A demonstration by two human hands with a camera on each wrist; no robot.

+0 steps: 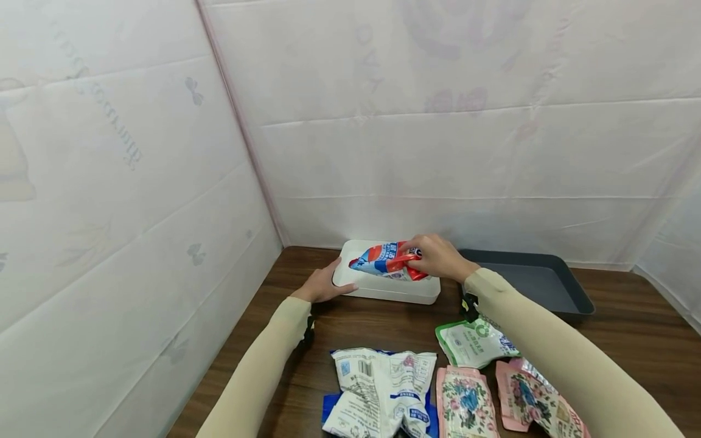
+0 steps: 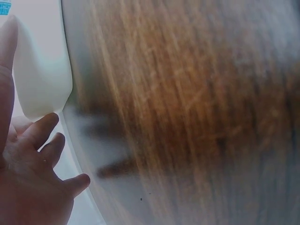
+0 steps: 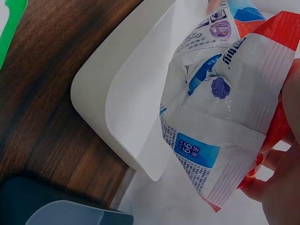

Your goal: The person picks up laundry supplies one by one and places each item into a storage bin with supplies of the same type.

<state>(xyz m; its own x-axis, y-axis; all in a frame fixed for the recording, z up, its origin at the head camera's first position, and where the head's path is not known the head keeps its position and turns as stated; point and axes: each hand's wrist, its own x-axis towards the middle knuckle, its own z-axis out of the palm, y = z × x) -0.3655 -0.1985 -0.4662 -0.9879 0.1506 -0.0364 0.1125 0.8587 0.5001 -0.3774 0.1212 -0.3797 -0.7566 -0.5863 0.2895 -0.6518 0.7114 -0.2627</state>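
A: What is farthest left?

B: The left hand (image 1: 322,285), spread wide with thumb and fingers apart, touching the left end of a white tray (image 1: 391,294) on the far part of the wood-grain table (image 1: 312,359).

A: And near us, below that tray?

B: Crumpled white printed packets (image 1: 361,389), one showing a barcode, with blue packaging under them.

A: Where is the red, white and blue packet (image 1: 378,260)?

B: Above the white tray, its narrow end pointing left. The right hand (image 1: 438,257) pinches its red right end. I cannot tell whether the packet touches the tray's floor.

A: Farther right?

B: Near, a pink floral packet (image 1: 467,403); just beyond it, a green-and-white packet (image 1: 473,344), partly behind the right sleeve (image 1: 553,337). Far right, a dark grey rectangular tray (image 1: 533,283). Near right, another pink floral packet (image 1: 528,395), crumpled and partly covered by that sleeve.
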